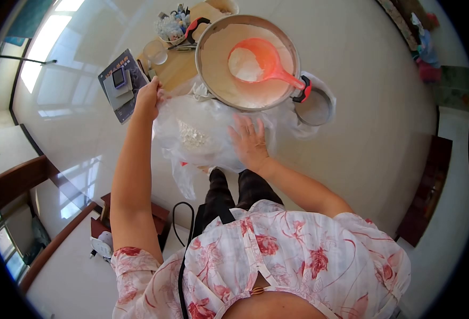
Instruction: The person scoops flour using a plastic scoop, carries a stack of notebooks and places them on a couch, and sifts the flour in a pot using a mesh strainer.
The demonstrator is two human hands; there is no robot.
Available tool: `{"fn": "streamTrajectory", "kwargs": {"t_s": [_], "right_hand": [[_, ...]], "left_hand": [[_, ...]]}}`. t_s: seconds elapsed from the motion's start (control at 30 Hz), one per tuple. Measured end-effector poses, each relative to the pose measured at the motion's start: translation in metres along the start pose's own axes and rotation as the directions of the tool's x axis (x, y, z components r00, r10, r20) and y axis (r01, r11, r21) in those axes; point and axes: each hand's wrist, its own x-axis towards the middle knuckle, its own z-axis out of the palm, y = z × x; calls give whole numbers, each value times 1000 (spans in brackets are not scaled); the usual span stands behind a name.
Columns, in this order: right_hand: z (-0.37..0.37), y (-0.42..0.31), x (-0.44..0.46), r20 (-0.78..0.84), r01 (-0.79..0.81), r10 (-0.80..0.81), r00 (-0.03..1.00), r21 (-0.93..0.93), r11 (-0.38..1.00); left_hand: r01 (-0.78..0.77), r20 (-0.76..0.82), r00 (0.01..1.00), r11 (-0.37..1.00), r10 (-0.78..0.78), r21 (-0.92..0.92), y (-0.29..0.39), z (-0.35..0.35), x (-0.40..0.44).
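A clear plastic bag (213, 114) with white flakes or powder (192, 135) in it spreads in front of me. My left hand (149, 98) is closed at the bag's left upper edge, pinching the film. Fingers spread, my right hand (250, 141) lies flat against the bag's right part and grips nothing. Just beyond the bag stands a big metal pot (201, 69) with red-and-black handles, holding pale powder (218, 48). A red plastic ladle (271, 61) rests in it, its bowl partly filled with powder and its handle over the right rim.
A wooden table (176, 72) carries a clear cup (154, 52), a basket of small items (171, 26) and a magazine (120, 103) with a small device on it. Right of the pot, a round metal container (314, 109) sits in plastic. A wooden chair (16, 183) is at left.
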Motion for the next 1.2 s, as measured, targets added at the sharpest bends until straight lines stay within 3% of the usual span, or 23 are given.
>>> {"fn": "streamTrajectory", "kwargs": {"t_s": [0.1, 0.13, 0.17, 0.23, 0.3, 0.33, 0.37, 0.4, 0.53, 0.57, 0.63, 0.67, 0.7, 0.73, 0.77, 0.8, 0.83, 0.9, 0.97, 1.07, 1.13, 1.17, 1.2], "right_hand": [[-3, -17, 16, 21, 10, -14, 1000, 187, 982], [10, -13, 17, 19, 10, -14, 1000, 195, 981], [33, -4, 18, 47, -117, 110, 993, 192, 974], [59, 11, 20, 73, -249, 239, 968, 186, 950], [68, 24, 20, 298, -478, 386, 873, 365, 799], [70, 26, 19, 299, -478, 385, 873, 366, 799], [72, 28, 19, 357, -482, 323, 876, 669, 566], [73, 29, 20, 386, -442, 247, 889, 865, 239], [76, 30, 30, 383, -397, 211, 899, 917, 26], [77, 35, 34, 519, -508, 210, 829, 855, -108], [75, 45, 38, 648, -604, 187, 739, 759, -242], [72, 52, 38, 698, -650, 92, 710, 699, -298], [71, 57, 36, 736, -692, -6, 677, 633, -347], [72, 60, 33, 737, -692, -7, 675, 631, -351], [74, 64, 31, 820, -751, 11, 572, 530, -394], [77, 69, 29, 888, -794, 23, 460, 422, -437], [83, 76, 25, 888, -794, 20, 460, 421, -438], [97, 90, 20, 888, -755, 146, 435, 448, -479], [114, 98, 21, 872, -733, 241, 426, 489, -473], [140, 107, 25, 807, -708, 436, 399, 573, -413], [151, 108, 18, 755, -707, 535, 381, 610, -358], [154, 109, 14, 529, -806, 674, 514, 568, 169], [154, 109, 12, 295, -718, 655, 695, 299, 628]], "left_hand": [[-60, 101, 993, 995, 68, -82, 3, -9, 4], [-462, -43, 870, 843, 491, 276, 9, -6, -7], [-650, -8, 558, 443, 830, 617, 14, -2, -20], [-645, 279, 416, 65, 866, 762, 35, 18, -105], [-541, 372, 660, 69, 653, 838, 13, 26, -155], [-489, 375, 716, 40, 588, 871, -3, 24, -164], [-437, 371, 769, 6, 520, 899, -21, 21, -166], [-291, 240, 905, 100, 351, 952, -29, 15, -161], [-285, 201, 752, 35, 628, 958, -57, -16, -114], [-285, 201, 754, 36, 626, 958, -64, -26, -97], [-350, 125, 688, 176, 715, 920, -76, -41, -69], [-313, -14, 747, 370, 665, 875, -80, -44, -60], [-309, -13, 750, 367, 661, 877, -85, -54, -49], [-237, -127, 902, 718, 413, 654, -90, -66, -36], [-64, -133, 985, 939, 114, 337, -96, -76, -25], [87, -197, 979, 980, -51, 177, -88, -72, -29], [87, -199, 979, 980, -51, 179, -91, -83, -24], [231, 81, 971, 968, -223, -99, -97, -111, -14], [300, 26, 954, 947, -299, -116, -72, -91, -33], [375, 152, 917, 927, -368, -22, -69, -105, -21], [177, 78, 980, 983, -181, 49, -60, -88, -33], [176, 85, 980, 983, -179, 45, -57, -83, -37], [-103, 166, 986, 825, 11, 556, -54, -80, -42]]}}
